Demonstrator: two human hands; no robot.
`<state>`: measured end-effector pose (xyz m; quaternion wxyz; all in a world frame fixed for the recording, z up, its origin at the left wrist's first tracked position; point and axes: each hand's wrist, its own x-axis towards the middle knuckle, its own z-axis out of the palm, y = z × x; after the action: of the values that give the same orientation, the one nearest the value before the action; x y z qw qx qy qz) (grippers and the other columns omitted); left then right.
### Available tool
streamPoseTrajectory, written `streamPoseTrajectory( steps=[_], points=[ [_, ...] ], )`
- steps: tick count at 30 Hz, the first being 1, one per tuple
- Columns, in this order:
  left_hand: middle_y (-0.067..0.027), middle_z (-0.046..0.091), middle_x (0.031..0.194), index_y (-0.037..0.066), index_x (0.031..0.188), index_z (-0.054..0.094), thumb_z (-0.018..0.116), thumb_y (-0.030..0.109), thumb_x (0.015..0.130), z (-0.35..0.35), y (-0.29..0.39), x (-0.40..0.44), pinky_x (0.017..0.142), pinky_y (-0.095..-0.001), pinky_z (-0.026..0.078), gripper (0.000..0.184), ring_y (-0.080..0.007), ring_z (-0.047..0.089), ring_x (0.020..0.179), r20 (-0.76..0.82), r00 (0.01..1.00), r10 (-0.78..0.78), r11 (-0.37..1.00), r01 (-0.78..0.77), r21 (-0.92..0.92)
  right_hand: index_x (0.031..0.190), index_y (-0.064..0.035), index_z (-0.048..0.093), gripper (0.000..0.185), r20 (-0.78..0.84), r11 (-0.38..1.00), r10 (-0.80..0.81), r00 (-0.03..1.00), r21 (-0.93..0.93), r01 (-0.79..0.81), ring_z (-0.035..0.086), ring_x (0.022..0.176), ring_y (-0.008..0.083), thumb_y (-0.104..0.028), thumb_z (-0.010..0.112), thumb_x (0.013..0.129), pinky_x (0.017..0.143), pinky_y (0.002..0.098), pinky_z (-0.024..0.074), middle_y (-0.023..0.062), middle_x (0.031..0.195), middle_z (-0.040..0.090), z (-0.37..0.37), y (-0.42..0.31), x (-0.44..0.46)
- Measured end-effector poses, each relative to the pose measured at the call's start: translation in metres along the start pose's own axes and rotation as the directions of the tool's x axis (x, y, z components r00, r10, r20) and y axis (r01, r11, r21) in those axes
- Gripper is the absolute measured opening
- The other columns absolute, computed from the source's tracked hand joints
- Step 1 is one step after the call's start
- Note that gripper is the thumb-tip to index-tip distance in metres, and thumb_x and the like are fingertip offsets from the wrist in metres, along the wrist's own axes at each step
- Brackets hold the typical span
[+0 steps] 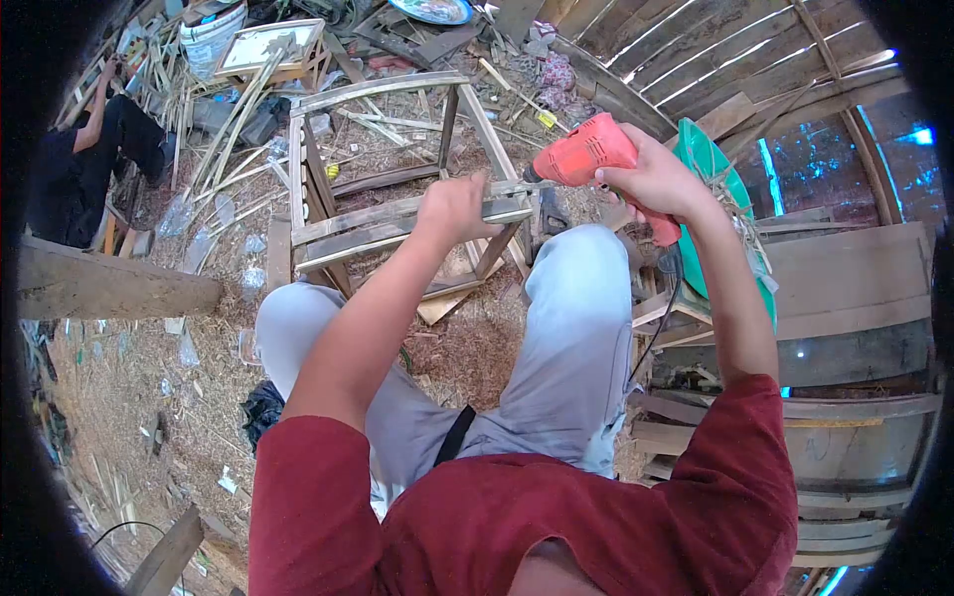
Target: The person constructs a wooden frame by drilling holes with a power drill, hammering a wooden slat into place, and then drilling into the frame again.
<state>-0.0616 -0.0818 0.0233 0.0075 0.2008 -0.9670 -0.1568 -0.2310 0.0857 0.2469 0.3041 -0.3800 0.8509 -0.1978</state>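
My right hand [658, 181] is wrapped around the handle of a red power drill [584, 151]. The drill points left, its chuck close to the corner of a wooden frame [383, 230] that stands in front of my knees. A black cord hangs from the drill handle. My left hand [455, 207] grips the near rails of that frame, just left of the drill tip; its fingertips are partly hidden behind the wood. Whether the bit touches the wood I cannot tell.
A green plastic basin [730, 184] with wood scraps stands at the right, by plank walls [725, 50]. Wood strips [238, 124] and plastic litter cover the sawdust floor [189, 397]. Another person [75, 169] sits at the far left, beyond a thick wooden beam [119, 281].
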Motion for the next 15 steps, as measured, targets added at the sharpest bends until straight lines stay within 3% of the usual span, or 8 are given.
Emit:
streamPoseTrajectory(
  steps=[15],
  points=[
    [-0.0149, 0.076, 0.11, 0.004, 0.121, 0.06, 0.083, 0.063, 0.076, -0.0019, 0.0011, 0.0003, 0.09, -0.0421, 0.061, 0.078, -0.0312, 0.075, 0.105, 0.04, 0.998, -0.038, 0.998, 0.04, -0.041, 0.149, -0.0079, 0.045, 0.062, 0.02, 0.999, -0.003, 1.0, 0.047, 0.002, 0.057, 0.048, 0.0102, -0.012, 0.074, 0.094, 0.04, 0.0274, 0.0459, 0.0024, 0.078, 0.066, 0.0012, -0.0038, -0.0016]
  ],
)
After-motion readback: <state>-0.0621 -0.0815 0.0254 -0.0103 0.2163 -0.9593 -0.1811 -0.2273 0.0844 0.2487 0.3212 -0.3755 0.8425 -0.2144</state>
